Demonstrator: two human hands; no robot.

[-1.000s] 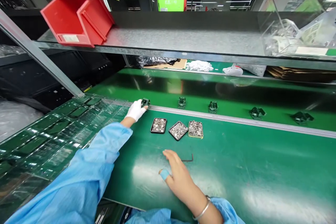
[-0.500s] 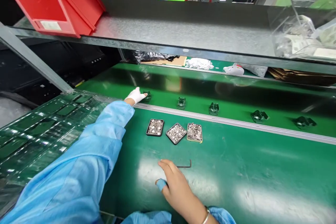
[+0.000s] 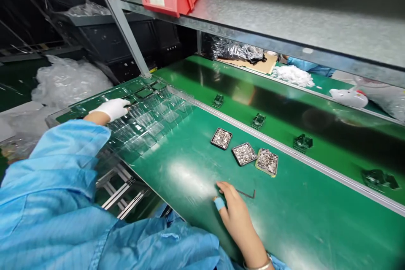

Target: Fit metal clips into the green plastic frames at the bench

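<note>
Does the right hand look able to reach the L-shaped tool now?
Probably yes: the right hand looks empty, the L-shaped tool lies close beside it, and nothing visible blocks the way.

Four assemblies (image 3: 258, 120), three dishes (image 3: 244, 154), two hands (image 3: 236, 209)

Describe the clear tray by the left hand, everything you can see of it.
The clear tray looks like thin, shiny moulded plastic, divided into rows of rectangular pockets, with green showing in several. It lies about flat at the left end of the green table. The white-gloved left hand is over it, fingertips at the pockets; whether they hold anything cannot be seen.
</note>
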